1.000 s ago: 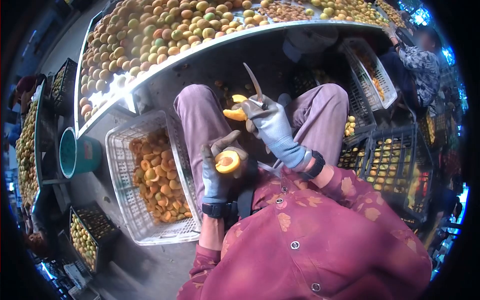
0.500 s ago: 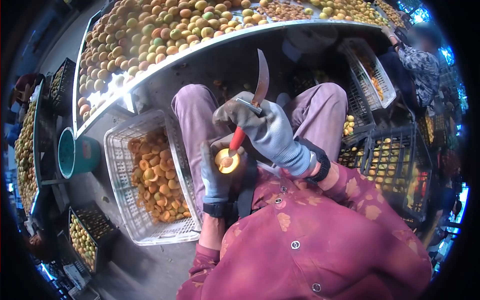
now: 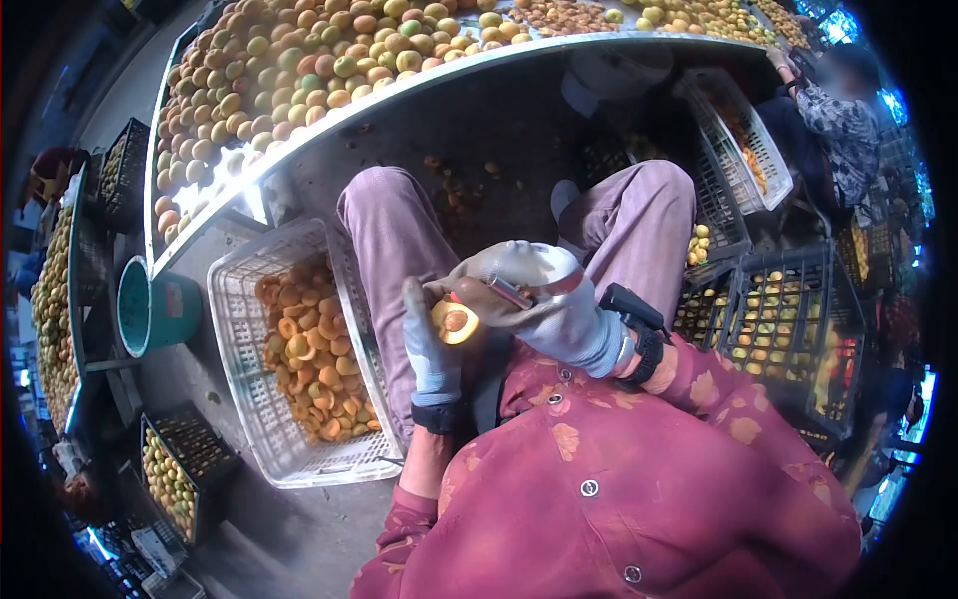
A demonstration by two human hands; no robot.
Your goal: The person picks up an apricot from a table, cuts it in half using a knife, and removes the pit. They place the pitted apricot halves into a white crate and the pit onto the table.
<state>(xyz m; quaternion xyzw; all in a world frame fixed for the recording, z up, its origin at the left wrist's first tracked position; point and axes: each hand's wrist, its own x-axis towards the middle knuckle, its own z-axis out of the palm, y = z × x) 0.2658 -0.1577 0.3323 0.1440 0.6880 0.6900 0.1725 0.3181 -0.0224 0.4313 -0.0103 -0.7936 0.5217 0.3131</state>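
Note:
A cut apricot half (image 3: 455,322) with its brown pit showing is held in my gloved left hand (image 3: 431,344), above my lap. My gloved right hand (image 3: 524,290) is right beside it, with its fingers wrapped round a knife (image 3: 511,292). Only part of the knife's metal and a bit of red show; the rest is hidden by the glove or foreshortened. To the left of my knees stands a white crate (image 3: 299,461) with many orange apricot halves (image 3: 317,354) in it.
A metal-edged table (image 3: 399,92) heaped with apricots spans the front. A teal bucket (image 3: 158,307) stands left. Black crates (image 3: 798,262) with fruit and a white crate (image 3: 743,165) are right. A co-worker (image 3: 838,130) sits at the far right.
My right hand has turned and moved down closer to the apricot half. The knife blade, upright before, no longer points up. My left hand still holds the apricot half.

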